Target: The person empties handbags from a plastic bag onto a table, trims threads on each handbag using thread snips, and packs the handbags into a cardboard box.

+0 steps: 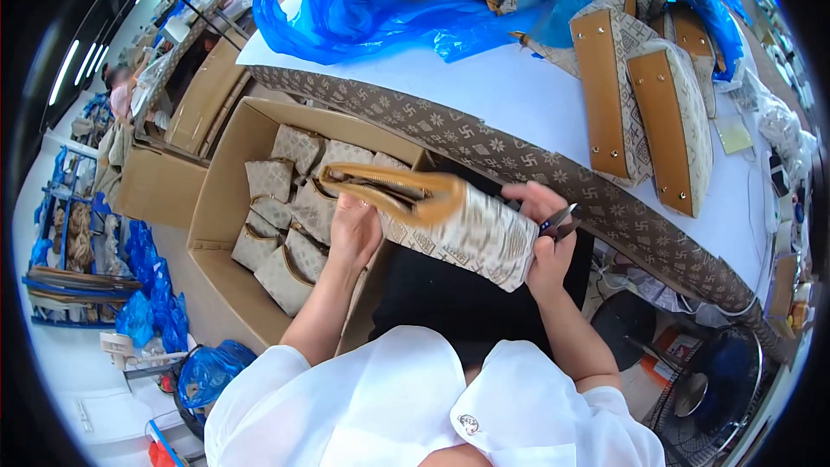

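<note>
A patterned beige bag [484, 238] with a tan zipped rim is held above my lap, tilted and partly blurred. My left hand [353, 229] grips its rim end from below. At the bag's other end is my right hand [546, 238], its fingers curled round small dark snips [558, 223] and touching the fabric. To the left, a large open cardboard box [216, 207] holds several similar patterned pouches [290, 277].
A white-topped table [519, 91] with a patterned cloth edge carries blue plastic [320, 26] and several tan-bottomed bags [605, 95]. A black fan [713, 389] stands at lower right. Blue bags [156, 285] hang at left; a person [119, 95] is far behind.
</note>
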`<state>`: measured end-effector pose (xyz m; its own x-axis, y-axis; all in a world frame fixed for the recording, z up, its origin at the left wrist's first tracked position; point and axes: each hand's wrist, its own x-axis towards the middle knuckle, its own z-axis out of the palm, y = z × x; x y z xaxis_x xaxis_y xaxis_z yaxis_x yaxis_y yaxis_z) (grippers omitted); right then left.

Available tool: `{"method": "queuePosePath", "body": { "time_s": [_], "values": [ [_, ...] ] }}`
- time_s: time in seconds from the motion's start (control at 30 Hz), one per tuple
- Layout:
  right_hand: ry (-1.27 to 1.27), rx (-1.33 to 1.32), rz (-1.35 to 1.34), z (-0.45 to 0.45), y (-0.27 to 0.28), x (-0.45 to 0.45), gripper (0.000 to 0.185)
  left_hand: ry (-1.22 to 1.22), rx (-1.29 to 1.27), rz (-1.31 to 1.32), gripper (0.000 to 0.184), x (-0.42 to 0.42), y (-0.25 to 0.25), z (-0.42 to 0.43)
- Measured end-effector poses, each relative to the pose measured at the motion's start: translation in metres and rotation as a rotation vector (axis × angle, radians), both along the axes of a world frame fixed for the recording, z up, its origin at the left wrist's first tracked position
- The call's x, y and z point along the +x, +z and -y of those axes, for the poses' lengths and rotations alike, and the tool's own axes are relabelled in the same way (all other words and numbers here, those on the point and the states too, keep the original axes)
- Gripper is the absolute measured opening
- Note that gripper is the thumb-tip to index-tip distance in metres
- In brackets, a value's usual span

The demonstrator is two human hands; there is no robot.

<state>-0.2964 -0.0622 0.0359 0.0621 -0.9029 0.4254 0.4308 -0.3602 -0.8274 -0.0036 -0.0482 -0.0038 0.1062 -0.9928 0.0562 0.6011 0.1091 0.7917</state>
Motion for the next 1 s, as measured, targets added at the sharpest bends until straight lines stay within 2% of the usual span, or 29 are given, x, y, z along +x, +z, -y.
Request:
{"method": "queuePosePath", "body": {
  "time_s": [0.13, 0.3, 0.4, 0.43, 0.5, 0.53, 0.57, 0.63, 0.67, 0.73, 0.8, 0.87, 0.9, 0.97, 1.0],
  "values": [
    [0.063, 0.112, 0.02, -0.01, -0.012, 0.002, 0.062, -0.093, -0.042, 0.077, 0.034, -0.013, 0.035, 0.004],
    [-0.016, 0.085, 0.027, -0.01, -0.001, 0.001, 0.061, 0.033, 0.089, 0.066, 0.038, -0.024, 0.018, 0.002],
    [-0.277, -0.224, 0.072, -0.01, 0.025, 0.007, 0.054, -0.031, 0.312, 0.137, 0.038, -0.051, 0.019, -0.014],
    [-0.289, -0.217, 0.064, -0.009, 0.034, 0.003, 0.054, -0.044, 0.32, 0.133, 0.038, -0.056, 0.016, -0.026],
    [-0.203, -0.254, -0.157, -0.003, 0.052, -0.009, 0.048, -0.398, 0.573, 0.17, 0.032, -0.064, 0.01, -0.05],
    [-0.155, -0.269, -0.266, -0.001, 0.054, -0.013, 0.046, -0.414, 0.583, 0.166, 0.032, -0.065, 0.011, -0.054],
    [-0.164, -0.255, -0.27, -0.001, 0.053, -0.014, 0.046, -0.593, 0.605, 0.286, 0.031, -0.063, 0.015, -0.058],
    [-0.007, -0.068, -0.316, 0.0, 0.047, -0.007, 0.047, -0.94, 0.637, 0.536, 0.028, -0.056, 0.034, -0.063],
    [0.076, 0.024, -0.33, -0.001, 0.044, -0.002, 0.048, -0.944, 0.65, 0.545, 0.028, -0.054, 0.044, -0.062],
    [0.057, 0.032, -0.292, -0.004, 0.042, 0.006, 0.048, -0.351, 0.575, 1.209, 0.031, -0.053, 0.072, -0.049],
    [0.033, 0.034, -0.256, -0.007, 0.04, 0.008, 0.048, 0.234, -0.164, 1.147, 0.043, -0.054, 0.085, -0.045],
    [0.069, -0.005, -0.252, -0.01, 0.038, 0.01, 0.046, 0.346, -0.531, 1.262, 0.051, -0.087, 0.131, -0.033],
    [0.112, -0.05, -0.255, -0.011, 0.038, 0.01, 0.044, 0.344, -0.535, 1.263, 0.051, -0.095, 0.14, -0.028],
    [0.147, -0.103, -0.261, -0.012, 0.037, 0.007, 0.042, -0.057, -0.671, 1.42, 0.062, -0.106, 0.148, -0.02],
    [0.159, -0.088, -0.251, -0.012, 0.035, 0.005, 0.042, -0.062, -0.683, 1.418, 0.062, -0.108, 0.149, -0.018]
  ]
}}
